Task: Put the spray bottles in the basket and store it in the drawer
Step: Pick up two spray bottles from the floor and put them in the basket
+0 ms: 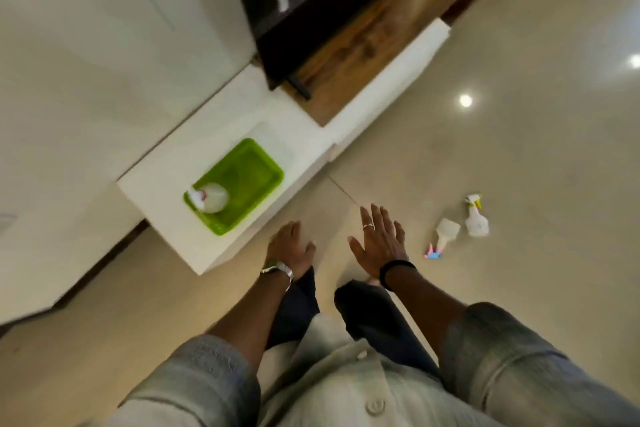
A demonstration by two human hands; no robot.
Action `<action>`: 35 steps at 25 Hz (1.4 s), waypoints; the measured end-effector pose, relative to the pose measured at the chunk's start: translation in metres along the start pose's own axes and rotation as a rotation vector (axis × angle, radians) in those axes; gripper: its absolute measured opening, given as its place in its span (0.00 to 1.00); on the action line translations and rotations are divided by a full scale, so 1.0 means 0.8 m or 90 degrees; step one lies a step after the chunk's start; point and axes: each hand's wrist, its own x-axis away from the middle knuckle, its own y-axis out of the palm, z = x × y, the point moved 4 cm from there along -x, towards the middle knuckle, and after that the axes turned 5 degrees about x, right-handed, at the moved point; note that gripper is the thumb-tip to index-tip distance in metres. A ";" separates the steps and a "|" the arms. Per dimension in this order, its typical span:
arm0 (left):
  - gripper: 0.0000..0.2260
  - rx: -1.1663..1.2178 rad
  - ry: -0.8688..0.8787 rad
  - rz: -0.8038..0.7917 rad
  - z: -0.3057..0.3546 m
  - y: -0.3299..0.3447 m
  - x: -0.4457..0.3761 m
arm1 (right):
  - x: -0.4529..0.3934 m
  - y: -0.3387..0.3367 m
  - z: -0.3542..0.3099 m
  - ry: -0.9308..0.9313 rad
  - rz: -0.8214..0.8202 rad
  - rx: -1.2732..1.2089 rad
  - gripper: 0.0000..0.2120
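A green basket [256,170] rests on top of a low white cabinet [166,170]. One clear spray bottle with a white and red head [213,198] lies inside it at its near end. Two more spray bottles are on the floor to the right: one with a pink and blue head [445,234] lying down, and one with a yellow and white head [476,218] beside it. My left hand [289,248] hangs empty near the cabinet's front edge, fingers loosely apart. My right hand [379,239] is empty with fingers spread, left of the floor bottles.
A dark television [311,0] stands on a wooden surface [363,55] behind the white cabinet. A white drawer front [391,90] juts out below the wood. Glossy beige floor tiles [519,156] extend to the right. A white wall [86,28] is at left.
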 end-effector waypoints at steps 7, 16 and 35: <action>0.30 -0.184 0.237 0.018 0.226 0.064 0.024 | 0.132 -0.003 0.223 0.241 0.088 -0.141 0.35; 0.33 -0.419 0.445 -0.103 0.445 0.206 0.058 | 0.270 0.038 0.425 0.505 0.110 -0.284 0.34; 0.38 -0.453 0.366 -0.234 0.693 0.361 -0.193 | 0.072 -0.015 0.725 0.552 0.089 -0.327 0.33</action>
